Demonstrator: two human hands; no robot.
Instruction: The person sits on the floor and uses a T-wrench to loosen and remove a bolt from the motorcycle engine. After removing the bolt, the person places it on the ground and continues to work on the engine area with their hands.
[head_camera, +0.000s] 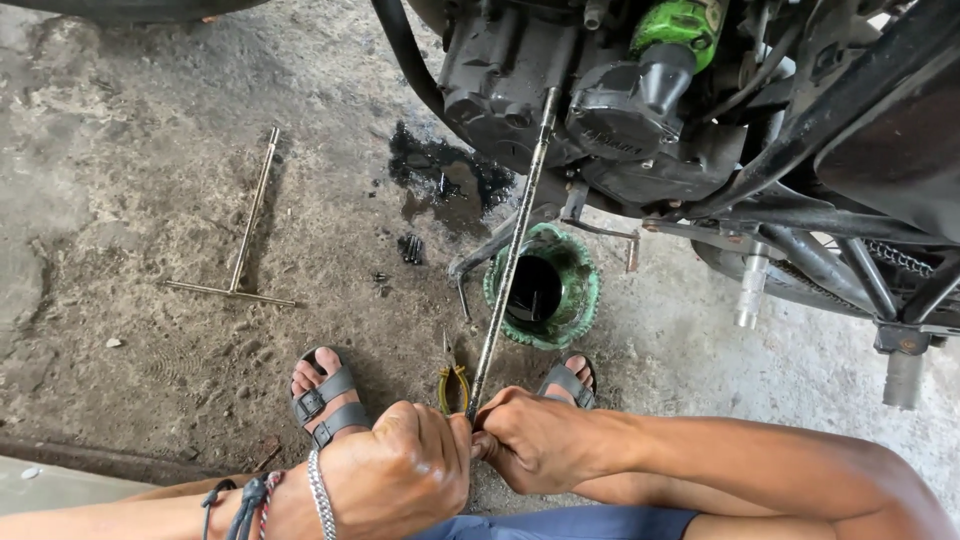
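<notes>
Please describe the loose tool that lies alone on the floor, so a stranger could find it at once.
Start from the motorcycle engine and look far left across the concrete floor. There lies a T-shaped metal wrench, untouched, unlike the long rod gripped by both hands.

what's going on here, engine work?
A person crouches by a motorcycle engine, both hands closed on the handle of a long T-handle wrench: left hand, right hand. Its far end meets the engine case. A green pan holding dark oil sits beneath. A second T-handle wrench and yellow-handled pliers lie on the concrete.
</notes>
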